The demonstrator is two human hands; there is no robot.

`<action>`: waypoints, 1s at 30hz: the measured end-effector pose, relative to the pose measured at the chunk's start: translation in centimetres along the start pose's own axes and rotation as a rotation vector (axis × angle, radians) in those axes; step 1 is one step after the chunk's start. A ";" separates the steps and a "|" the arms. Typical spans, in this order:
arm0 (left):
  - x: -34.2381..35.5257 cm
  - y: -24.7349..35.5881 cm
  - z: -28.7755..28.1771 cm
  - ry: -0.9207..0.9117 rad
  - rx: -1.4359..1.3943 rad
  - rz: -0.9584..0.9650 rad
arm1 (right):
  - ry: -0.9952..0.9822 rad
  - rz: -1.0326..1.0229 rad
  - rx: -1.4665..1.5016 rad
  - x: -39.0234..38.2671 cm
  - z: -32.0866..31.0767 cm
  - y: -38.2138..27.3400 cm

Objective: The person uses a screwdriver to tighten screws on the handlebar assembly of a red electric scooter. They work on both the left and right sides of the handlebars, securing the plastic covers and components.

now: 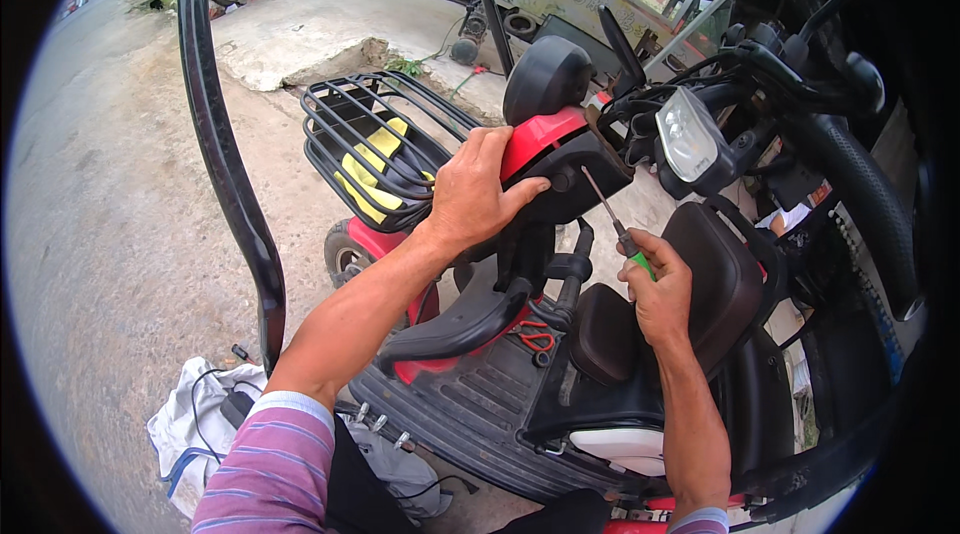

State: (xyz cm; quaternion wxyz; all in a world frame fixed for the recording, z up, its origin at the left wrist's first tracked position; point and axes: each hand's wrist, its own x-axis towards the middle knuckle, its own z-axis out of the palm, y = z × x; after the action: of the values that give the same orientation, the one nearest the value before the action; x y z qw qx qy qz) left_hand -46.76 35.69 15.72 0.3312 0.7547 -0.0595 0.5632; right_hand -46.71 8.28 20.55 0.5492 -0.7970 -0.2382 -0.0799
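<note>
My left hand (478,192) grips the near edge of the red-and-black front cover (562,162) of a mobility scooter, its thumb on the black face and its fingers over the red top. In my right hand (660,286) is a screwdriver (608,206) with a green and black handle. Its thin metal shaft points up and left toward the black face of that cover; whether the tip touches is hard to tell. A black rounded part (548,79) rises behind the cover, and a headlight (687,134) sits to its right among cables.
A black wire basket (335,124) holding yellow cloth (372,166) projects at the front. Orange-handled pliers or scissors (537,341) lie on the ribbed footboard (480,414). Dark seats (712,274) stand right. A black frame post (225,134) rises left, near a white cloth bag (195,414).
</note>
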 end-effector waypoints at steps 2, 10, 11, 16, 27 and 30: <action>0.0 0.3 0.1 -0.004 0.007 -0.007 | -0.014 -0.069 -0.069 -0.1 -0.5 0.5; 0.2 1.0 0.1 -0.068 0.063 -0.032 | 0.019 -0.235 -0.239 0.2 -0.6 -0.2; 0.4 1.2 0.3 -0.077 0.064 -0.048 | 0.030 -0.270 -0.234 0.5 -0.9 0.1; 0.5 0.6 0.8 -0.076 0.105 -0.061 | 0.078 -0.374 -0.163 0.6 -1.0 1.3; 0.7 -0.4 1.6 -0.171 -0.095 -0.117 | 0.093 -0.385 -0.025 1.3 -0.5 3.7; 0.4 -0.4 1.6 -0.215 -0.147 -0.125 | 0.125 -0.406 -0.014 1.6 0.0 4.4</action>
State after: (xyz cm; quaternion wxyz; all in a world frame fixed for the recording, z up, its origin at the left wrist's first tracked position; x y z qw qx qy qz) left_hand -45.11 35.20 15.70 0.4118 0.7865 -0.0888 0.4516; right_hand -43.29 7.54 17.48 0.5299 -0.7301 -0.3586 -0.2400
